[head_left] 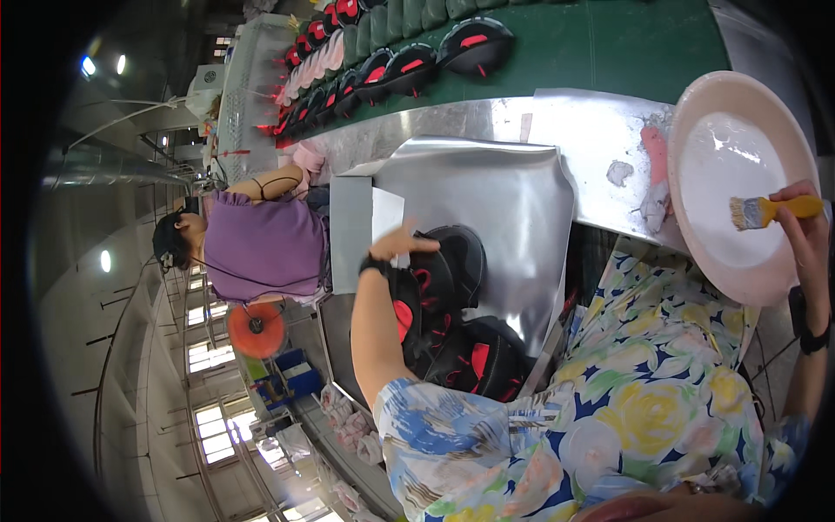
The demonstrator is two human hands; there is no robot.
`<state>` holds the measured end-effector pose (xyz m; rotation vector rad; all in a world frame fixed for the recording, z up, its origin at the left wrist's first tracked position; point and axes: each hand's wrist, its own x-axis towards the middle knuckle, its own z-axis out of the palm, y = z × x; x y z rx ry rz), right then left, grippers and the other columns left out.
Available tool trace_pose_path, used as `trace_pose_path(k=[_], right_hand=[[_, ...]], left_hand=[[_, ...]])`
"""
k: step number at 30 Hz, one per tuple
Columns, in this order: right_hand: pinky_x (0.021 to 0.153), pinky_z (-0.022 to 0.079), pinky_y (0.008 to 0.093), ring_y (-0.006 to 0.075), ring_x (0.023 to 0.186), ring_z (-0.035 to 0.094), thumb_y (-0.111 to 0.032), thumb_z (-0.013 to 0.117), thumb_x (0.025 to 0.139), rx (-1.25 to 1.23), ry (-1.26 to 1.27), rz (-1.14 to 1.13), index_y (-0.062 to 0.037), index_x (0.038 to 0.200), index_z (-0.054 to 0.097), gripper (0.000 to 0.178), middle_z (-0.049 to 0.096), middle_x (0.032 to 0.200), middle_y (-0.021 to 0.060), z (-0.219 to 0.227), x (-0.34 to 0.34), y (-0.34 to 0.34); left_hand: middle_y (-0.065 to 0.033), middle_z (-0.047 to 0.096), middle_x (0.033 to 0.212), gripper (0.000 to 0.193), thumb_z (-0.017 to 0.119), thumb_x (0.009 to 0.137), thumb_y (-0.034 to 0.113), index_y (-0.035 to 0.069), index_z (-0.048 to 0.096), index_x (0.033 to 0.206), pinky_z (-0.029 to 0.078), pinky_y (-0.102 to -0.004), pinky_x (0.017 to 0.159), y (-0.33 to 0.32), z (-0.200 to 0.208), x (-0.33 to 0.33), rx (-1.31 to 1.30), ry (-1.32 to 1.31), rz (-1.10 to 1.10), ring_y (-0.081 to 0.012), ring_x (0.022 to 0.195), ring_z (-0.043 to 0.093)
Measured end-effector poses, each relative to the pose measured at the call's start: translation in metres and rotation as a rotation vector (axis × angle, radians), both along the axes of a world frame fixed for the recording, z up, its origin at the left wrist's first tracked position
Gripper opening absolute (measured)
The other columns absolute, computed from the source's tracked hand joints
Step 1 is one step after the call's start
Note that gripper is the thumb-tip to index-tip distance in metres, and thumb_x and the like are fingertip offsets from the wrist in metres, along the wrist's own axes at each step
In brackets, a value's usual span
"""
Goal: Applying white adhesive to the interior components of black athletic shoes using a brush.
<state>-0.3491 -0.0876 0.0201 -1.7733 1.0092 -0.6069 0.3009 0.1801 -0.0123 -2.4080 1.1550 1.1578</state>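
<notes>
My left hand (404,244) reaches to a pile of black shoe uppers with red linings in a shiny metal bin. Its fingers are closed at the edge of the top black shoe upper (465,261); the far side of the grip is hidden. Another upper (480,357) lies nearer to me in the pile. In my right hand (807,228) is a paintbrush (765,211) with a yellow handle and pale bristles. It is held over a large pale basin (696,113) containing white liquid.
A green conveyor belt (600,52) carries rows of black-and-red uppers and dark green forms. Beside it runs a metal ledge (565,130) with a pink rag (654,155) and white smears. A co-worker in a purple top (265,248) sits at the left.
</notes>
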Motion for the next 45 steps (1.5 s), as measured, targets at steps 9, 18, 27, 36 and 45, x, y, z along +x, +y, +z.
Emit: trace_pose_path(k=[9,18,27,36,45], right_hand=[[0.09,0.05,0.0304,0.0158,0.095,0.062,-0.012,0.064,0.091,-0.126,-0.055,0.017,-0.0059,0.1,0.057,0.012,0.061,0.095,0.0061,-0.009,0.005,0.021],[0.077,0.048,0.024,0.0126,0.083,0.06,-0.013,0.066,0.089,-0.092,-0.119,0.044,-0.0049,0.095,0.059,0.012,0.061,0.087,0.0051,-0.015,0.017,0.028],[0.057,0.045,0.0273,0.0121,0.063,0.056,-0.014,0.07,0.087,-0.248,0.044,-0.068,-0.0004,0.094,0.06,0.018,0.06,0.07,0.0058,-0.044,0.018,-0.024],[0.079,0.052,0.0461,0.0391,0.087,0.068,-0.018,0.071,0.084,-0.254,0.508,0.558,0.0032,0.109,0.061,0.035,0.069,0.09,0.0249,-0.052,0.07,-0.006],[0.072,0.05,0.0396,0.0327,0.077,0.065,-0.015,0.067,0.086,-0.368,0.252,0.131,-0.0013,0.096,0.059,0.018,0.066,0.081,0.0184,-0.014,0.012,-0.036]], left_hand=[[-0.0054,0.07,0.096,0.036,0.085,0.077,0.021,0.001,0.07,0.103,0.051,-0.0294,0.081,-0.026,0.013,-0.069,-0.381,-0.076,-0.113,-0.0134,0.088,0.064],[-0.024,0.069,0.105,0.065,0.08,0.076,0.049,-0.005,0.063,0.108,0.049,-0.0389,0.09,-0.146,-0.056,-0.103,-0.572,-0.225,0.008,-0.0336,0.104,0.065],[-0.0252,0.052,0.127,0.044,0.06,0.086,0.029,0.006,0.056,0.124,0.041,-0.0499,0.099,-0.113,-0.049,-0.148,-0.597,-0.029,0.218,-0.0429,0.117,0.05],[-0.0221,0.066,0.11,0.054,0.058,0.076,-0.006,-0.002,0.052,0.129,0.053,-0.0445,0.088,-0.082,0.013,-0.099,-0.983,-0.514,-0.281,-0.0395,0.101,0.066],[-0.0129,0.049,0.142,0.061,0.064,0.093,0.017,0.004,0.037,0.146,0.049,-0.0427,0.102,-0.121,0.073,-0.162,-1.179,0.89,0.295,-0.0277,0.122,0.056]])
